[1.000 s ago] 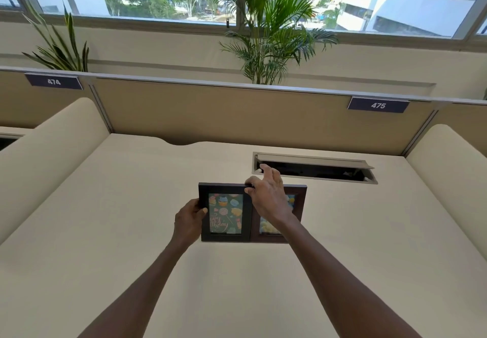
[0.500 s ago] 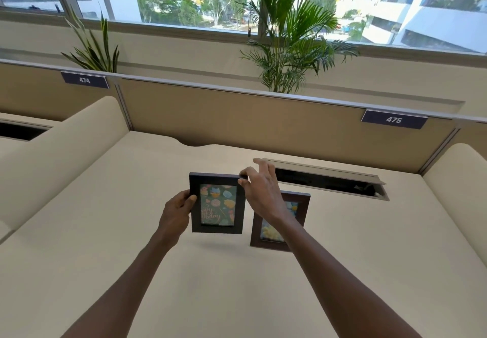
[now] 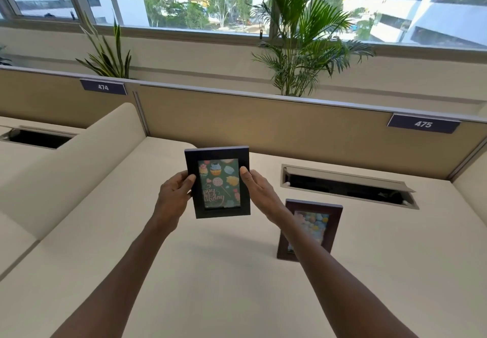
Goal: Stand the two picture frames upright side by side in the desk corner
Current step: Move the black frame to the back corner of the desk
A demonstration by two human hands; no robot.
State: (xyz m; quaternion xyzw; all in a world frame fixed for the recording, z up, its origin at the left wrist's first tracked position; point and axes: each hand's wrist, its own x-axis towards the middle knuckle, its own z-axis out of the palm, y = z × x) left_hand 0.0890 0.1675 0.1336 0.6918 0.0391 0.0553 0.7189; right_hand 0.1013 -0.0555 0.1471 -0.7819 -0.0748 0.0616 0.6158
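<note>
Picture frames, two, seen from your head view. Item one: black frame (image 3: 217, 182), portrait format, card inside with cupcakes, a lollipop and partly legible "birthday" lettering on dark green. You hold it upright in the air above the counter (image 3: 210, 271), face toward you, tilted slightly. Your left hand (image 3: 176, 192) has its grip closed on the left edge, thumb on the front border, fingers hidden behind. Your right hand (image 3: 259, 192) has its grip closed on the right edge, thumb on the front border, remaining fingers behind the frame.

Item two: brown frame (image 3: 311, 228), also portrait, holding a pale card with pastel shapes too blurred to read. It stands on the counter to the right of and nearer than the black frame, apart from it, and your right forearm crosses in front of its left side. Whether it leans on a rear stand is hidden.

Setting: cream counter, with a tan partition (image 3: 237, 124) along the back bearing the number plates "474" (image 3: 103, 87) and "475" (image 3: 423, 124). A cream side divider (image 3: 79, 158) meets the partition at the far left, forming the corner. An open cable hatch (image 3: 347, 187) sits in the counter behind the brown frame. A palm plant (image 3: 297, 47) rises beyond the partition.
</note>
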